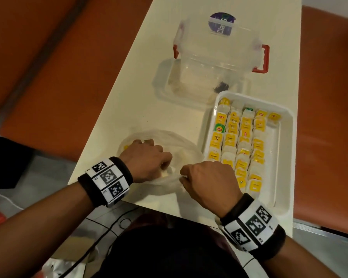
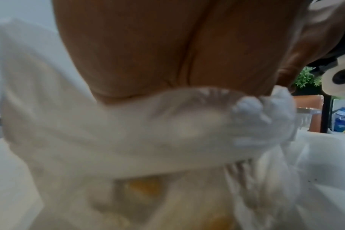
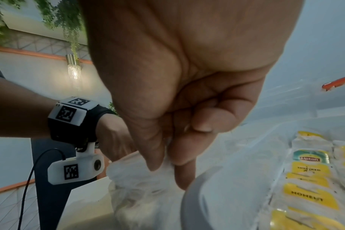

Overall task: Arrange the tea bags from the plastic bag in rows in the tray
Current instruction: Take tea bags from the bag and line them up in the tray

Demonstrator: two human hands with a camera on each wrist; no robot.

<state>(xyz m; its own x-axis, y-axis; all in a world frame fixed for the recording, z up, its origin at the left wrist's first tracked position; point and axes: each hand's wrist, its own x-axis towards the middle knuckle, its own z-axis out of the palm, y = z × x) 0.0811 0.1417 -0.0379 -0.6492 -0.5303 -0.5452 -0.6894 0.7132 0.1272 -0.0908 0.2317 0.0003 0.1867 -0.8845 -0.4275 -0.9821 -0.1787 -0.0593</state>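
Now both hands pinch the bag [image 1: 181, 155], left hand [image 1: 147, 161] and right hand [image 1: 207, 179] closed on its film beside the nearly full tray [image 1: 285, 149]; thin plastic may tear, spilling tea bags [image 1: 241, 141].

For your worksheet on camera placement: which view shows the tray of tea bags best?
The head view: the whole tray shows from above, its tea bags in rows. The right wrist view catches only a few bags along its edge; the left wrist view is filled by the plastic bag.

Thin crinkled translucent plastic bag [image 1: 181, 151]; glossy white plastic tray [image 1: 283, 157]; smooth matt table [image 1: 149, 67].
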